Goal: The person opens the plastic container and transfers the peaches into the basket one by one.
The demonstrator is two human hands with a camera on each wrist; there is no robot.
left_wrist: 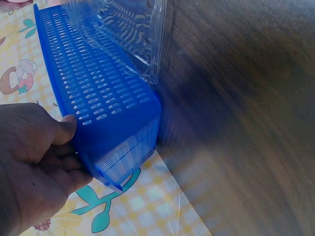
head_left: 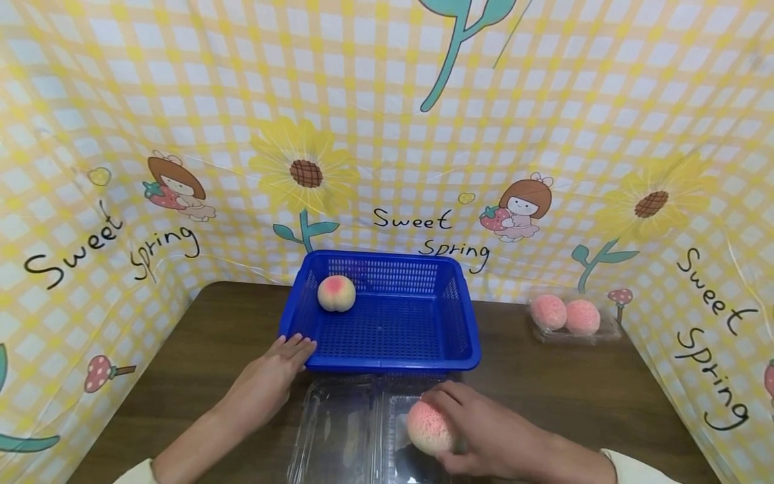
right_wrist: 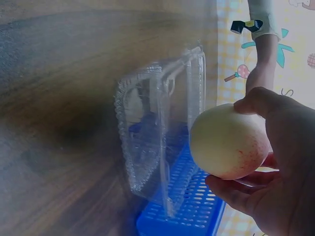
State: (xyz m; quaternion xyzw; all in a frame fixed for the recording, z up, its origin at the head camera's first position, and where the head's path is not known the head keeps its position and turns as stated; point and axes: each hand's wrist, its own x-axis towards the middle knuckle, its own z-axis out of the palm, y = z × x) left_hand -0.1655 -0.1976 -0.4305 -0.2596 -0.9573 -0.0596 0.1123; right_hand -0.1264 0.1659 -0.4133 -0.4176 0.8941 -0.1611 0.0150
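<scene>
My right hand [head_left: 484, 427] holds a pink and cream peach [head_left: 431, 427] above a clear plastic clamshell box [head_left: 338, 430], which lies unfolded at the table's front. In the right wrist view, thumb and fingers curl round that peach [right_wrist: 229, 142]. My left hand [head_left: 272, 373] grips the front left corner of a blue plastic basket [head_left: 387, 365]. The left wrist view shows the thumb outside the basket wall [left_wrist: 93, 78] and the fingers curled over its rim. Inside the basket, toward the back left, sits another peach [head_left: 336, 294].
At the back right of the dark wooden table [head_left: 562, 390], two pink peaches [head_left: 566, 316] sit in a second clear box [head_left: 607, 331]. A yellow checked cloth [head_left: 387, 134] with printed flowers hangs behind and at both sides.
</scene>
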